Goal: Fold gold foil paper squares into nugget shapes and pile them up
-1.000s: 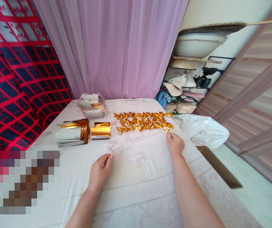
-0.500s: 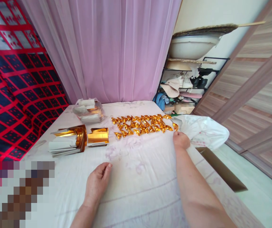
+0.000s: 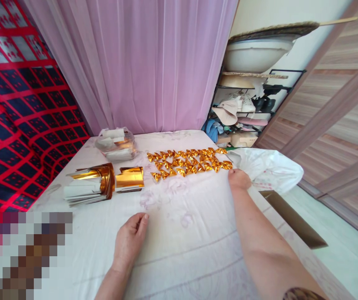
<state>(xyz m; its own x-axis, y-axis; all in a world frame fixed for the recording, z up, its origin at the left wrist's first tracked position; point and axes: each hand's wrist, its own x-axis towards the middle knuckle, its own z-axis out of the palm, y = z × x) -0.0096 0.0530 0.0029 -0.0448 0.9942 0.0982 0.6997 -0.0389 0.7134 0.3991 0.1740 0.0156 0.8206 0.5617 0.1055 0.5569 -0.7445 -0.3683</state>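
Note:
Several rows of small folded gold foil paper pieces (image 3: pixel 191 161) lie across the far half of the bed-like surface (image 3: pixel 179 241). At the right end of the nearer rows, my right hand (image 3: pixel 240 179) is closed, its fingertips at the last folded gold foil piece (image 3: pixel 228 165); the grip itself is partly hidden. My left hand (image 3: pixel 131 235) rests nearer to me with fingers curled and thumb against them, and nothing shows in it. Left of the rows lie a short stack of gold foil sheets (image 3: pixel 130 177) and a larger curled stack of foil sheets (image 3: pixel 85 187).
A clear plastic bag (image 3: pixel 116 143) with more sheets sits at the far left. A white plastic bag (image 3: pixel 272 168) lies past my right hand, above a brown flat panel (image 3: pixel 294 218). Behind are a purple curtain (image 3: pixel 147 66) and a shelf rack (image 3: pixel 244 112).
The foil piece at my right fingertips has moved slightly left, from standing apart to lying against the end of the row. My left hand has barely moved.

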